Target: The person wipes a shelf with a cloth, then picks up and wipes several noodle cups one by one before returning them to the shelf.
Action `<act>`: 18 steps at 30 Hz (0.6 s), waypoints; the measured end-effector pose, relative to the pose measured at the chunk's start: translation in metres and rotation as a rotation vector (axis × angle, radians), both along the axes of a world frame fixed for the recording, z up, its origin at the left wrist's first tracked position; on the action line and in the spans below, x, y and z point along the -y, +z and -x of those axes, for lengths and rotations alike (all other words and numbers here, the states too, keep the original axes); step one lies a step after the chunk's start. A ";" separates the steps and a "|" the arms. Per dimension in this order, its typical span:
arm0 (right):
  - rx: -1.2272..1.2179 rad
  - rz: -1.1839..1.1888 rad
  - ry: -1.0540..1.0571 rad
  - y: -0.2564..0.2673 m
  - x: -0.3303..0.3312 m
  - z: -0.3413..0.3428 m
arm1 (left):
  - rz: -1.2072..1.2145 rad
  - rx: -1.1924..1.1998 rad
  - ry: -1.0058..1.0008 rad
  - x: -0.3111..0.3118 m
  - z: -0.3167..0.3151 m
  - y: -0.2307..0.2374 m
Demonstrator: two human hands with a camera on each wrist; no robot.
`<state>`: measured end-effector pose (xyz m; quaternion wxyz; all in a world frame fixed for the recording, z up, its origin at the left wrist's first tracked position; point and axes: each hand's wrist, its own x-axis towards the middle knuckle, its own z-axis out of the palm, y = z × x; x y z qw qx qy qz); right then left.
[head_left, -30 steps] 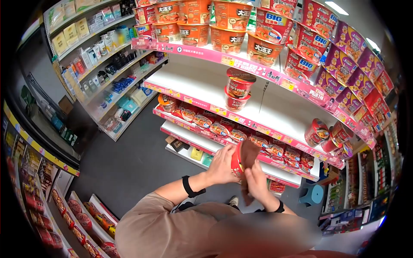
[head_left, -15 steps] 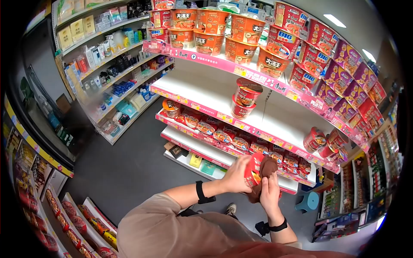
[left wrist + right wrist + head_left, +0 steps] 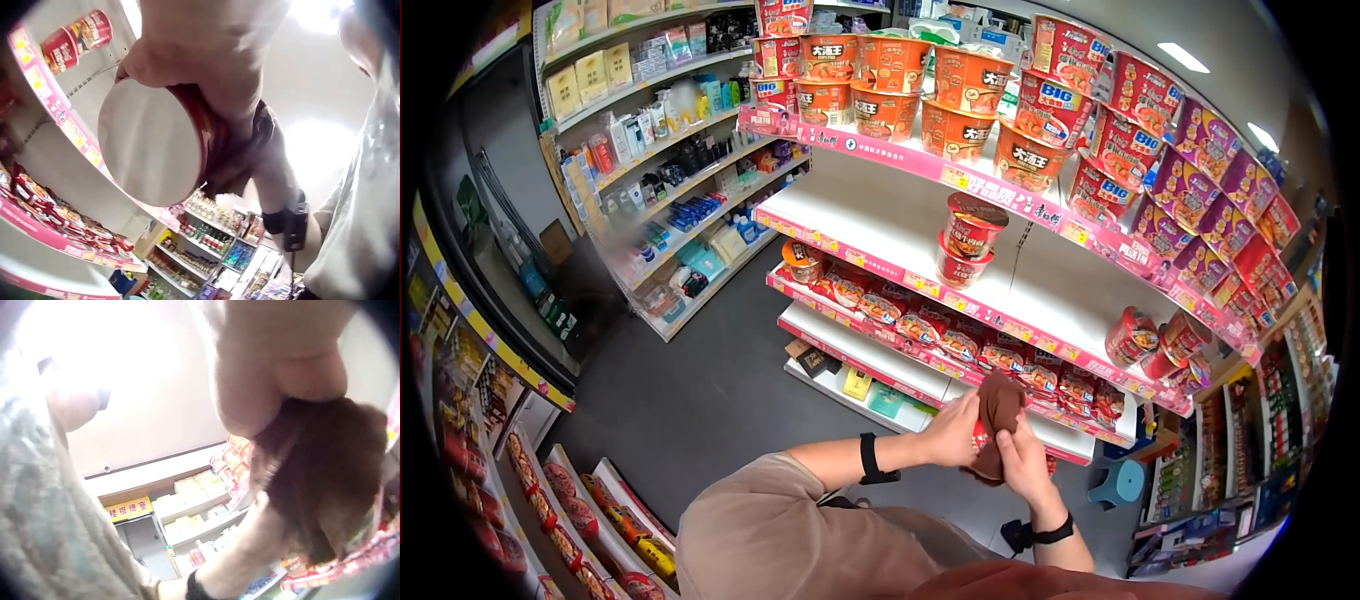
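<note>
My left hand [image 3: 950, 435] grips a red instant noodle cup [image 3: 980, 436] in front of my body. The cup's round, pale end [image 3: 150, 144] shows in the left wrist view. With my right hand [image 3: 1024, 462] I hold a brown cloth [image 3: 1003, 402] against the cup, thumb lying over the cloth. Most of the cup is hidden behind the cloth in the head view. From the right wrist, the cloth [image 3: 325, 469] appears bunched below the right palm. Both hands are close together, in front of the lower shelves.
Two stacked noodle cups [image 3: 972, 240] stand on the white middle shelf [image 3: 850, 205], with more at its right end. Large noodle tubs [image 3: 960, 105] fill the shelf above; packed noodles [image 3: 920, 328] line the one below. A blue stool [image 3: 1116, 484] stands at the right.
The cup has turned so the cloth now covers most of it; its red side showed more before. Both hands have shifted slightly left since half a second ago, still holding cup and cloth.
</note>
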<state>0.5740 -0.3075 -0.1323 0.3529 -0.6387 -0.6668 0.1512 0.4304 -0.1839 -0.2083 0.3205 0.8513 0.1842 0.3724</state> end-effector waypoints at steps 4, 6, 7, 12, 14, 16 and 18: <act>-0.378 0.164 -0.124 -0.021 -0.037 -0.057 | 0.021 -0.089 -0.066 0.025 -0.002 0.026; -0.947 0.111 -0.006 -0.035 -0.039 -0.068 | -0.077 0.085 -0.003 0.027 -0.005 0.038; -1.037 0.150 0.041 -0.037 -0.034 -0.078 | -0.048 0.099 0.023 0.026 -0.008 0.036; -1.441 -0.127 -0.007 -0.018 -0.006 -0.056 | 0.178 0.304 0.133 0.018 -0.038 0.037; -1.267 -0.312 -0.199 -0.047 -0.004 -0.043 | 0.394 0.414 0.103 0.019 -0.059 0.039; -1.220 -0.299 -0.310 -0.064 -0.003 -0.059 | 0.610 0.479 -0.180 0.017 -0.072 0.047; -1.463 -0.231 -0.267 -0.039 -0.016 -0.089 | 0.567 0.440 -0.155 0.029 -0.076 0.048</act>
